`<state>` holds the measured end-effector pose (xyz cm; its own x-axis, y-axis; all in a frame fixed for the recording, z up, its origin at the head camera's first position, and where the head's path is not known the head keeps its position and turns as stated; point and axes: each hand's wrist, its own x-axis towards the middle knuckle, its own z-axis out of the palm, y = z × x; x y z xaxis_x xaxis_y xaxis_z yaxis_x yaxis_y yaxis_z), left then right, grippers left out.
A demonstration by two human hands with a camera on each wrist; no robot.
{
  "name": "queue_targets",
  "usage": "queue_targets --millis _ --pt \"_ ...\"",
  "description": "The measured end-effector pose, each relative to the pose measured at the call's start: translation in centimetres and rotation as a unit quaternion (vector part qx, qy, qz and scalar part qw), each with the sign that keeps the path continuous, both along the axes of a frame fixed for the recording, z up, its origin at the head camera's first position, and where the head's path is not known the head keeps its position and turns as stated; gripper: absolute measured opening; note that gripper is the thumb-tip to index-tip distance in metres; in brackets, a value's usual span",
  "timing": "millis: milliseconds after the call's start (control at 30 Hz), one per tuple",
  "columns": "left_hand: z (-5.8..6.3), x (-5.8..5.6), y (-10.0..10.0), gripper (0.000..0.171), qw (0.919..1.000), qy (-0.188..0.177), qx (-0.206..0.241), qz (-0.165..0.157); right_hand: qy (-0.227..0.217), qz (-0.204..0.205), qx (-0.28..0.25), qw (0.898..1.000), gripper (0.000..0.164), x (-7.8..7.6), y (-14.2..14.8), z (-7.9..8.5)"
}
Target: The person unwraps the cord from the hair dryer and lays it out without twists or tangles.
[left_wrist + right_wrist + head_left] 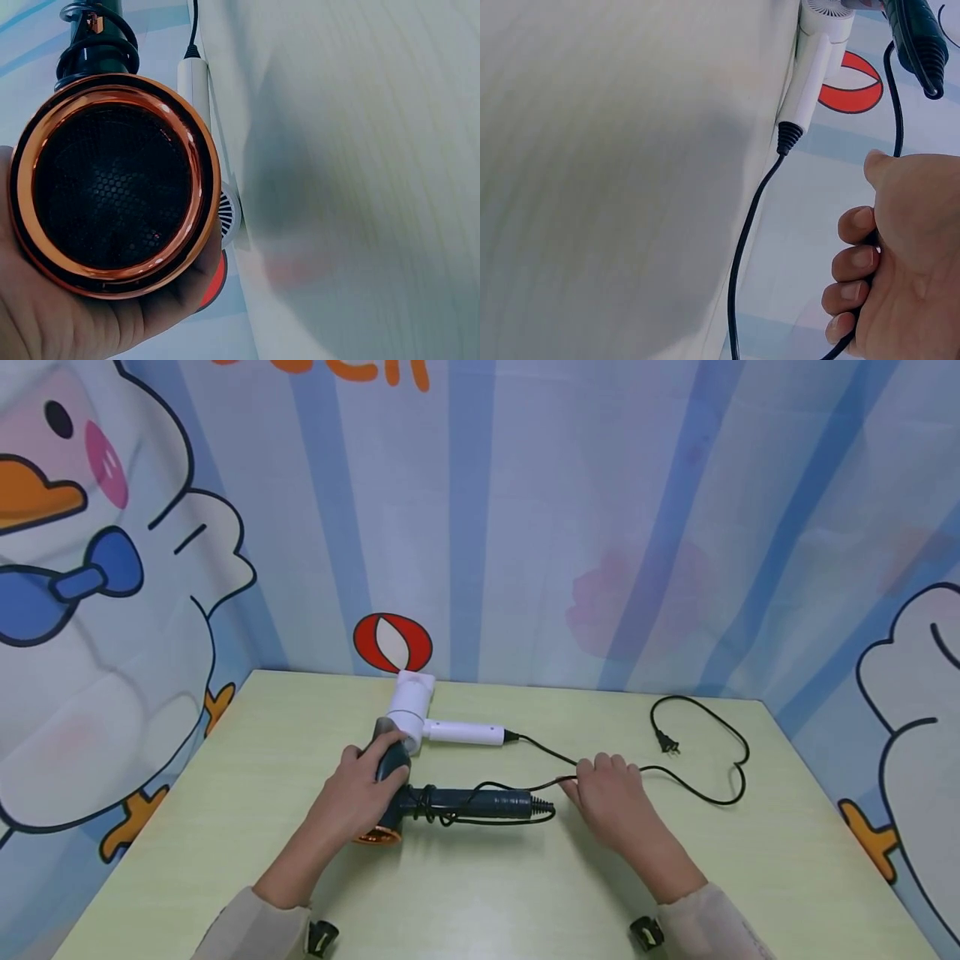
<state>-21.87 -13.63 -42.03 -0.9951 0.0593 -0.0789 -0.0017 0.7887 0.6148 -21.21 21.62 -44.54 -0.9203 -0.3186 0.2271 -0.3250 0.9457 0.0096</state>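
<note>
The dark dryer (491,803) is near the middle of the table (465,893), handle (517,804) pointing to 3 o'clock, apparently held just off the surface. The left hand (360,785) has its fingers curled round the barrel (392,763); the right hand (611,802), at 3 o'clock from it, has its fingers closed round the cord (898,105), thumb extended along it.

The dark dryer is probably rigid, moderately light and heaviest at the barrel, with a smooth shell that could slip. A full wrap of the barrel, as here, suits it; the handle would be bumpier where the cord is looped. The cord itself looks thin, bendy and springy.

The left wrist view shows the copper ring (30,180) and mesh face-on, only a sliver from the head. The right wrist view separates the gripped cord from the white dryer's (410,706) lead (742,247). Only the head view shows the plug (666,743), toward 1 o'clock from the right hand; whose it is cannot be told.
</note>
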Motion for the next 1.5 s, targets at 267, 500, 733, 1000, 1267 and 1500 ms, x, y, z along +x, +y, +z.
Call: queue_targets --millis 267,500,733,1000,1267,1500 --pt "-0.1 0.0 0.2 0.05 1.0 0.0 -0.001 0.002 0.04 0.002 -0.002 0.999 0.042 -0.2 0.2 0.1" --pt "0.0 -0.1 0.3 0.05 1.0 0.002 -0.002 0.003 0.043 -0.006 -0.01 0.999 0.043 -0.3 0.2 0.4" --pt "-0.1 0.0 0.4 0.051 1.0 0.001 -0.001 0.003 0.056 -0.008 -0.009 0.998 0.043 -0.1 0.1 0.8" --pt "-0.2 0.0 0.4 0.051 1.0 -0.001 0.001 0.003 0.075 -0.014 -0.011 0.997 0.045 0.2 0.1 1.2" --pt "-0.3 0.1 0.4 0.051 1.0 -0.003 0.002 0.002 0.088 -0.013 -0.017 0.996 0.044 0.9 0.1 1.6" --pt "-0.3 0.0 0.4 0.05 1.0 -0.004 -0.003 0.005 0.079 -0.003 -0.022 0.997 0.043 1.8 -0.2 2.2"
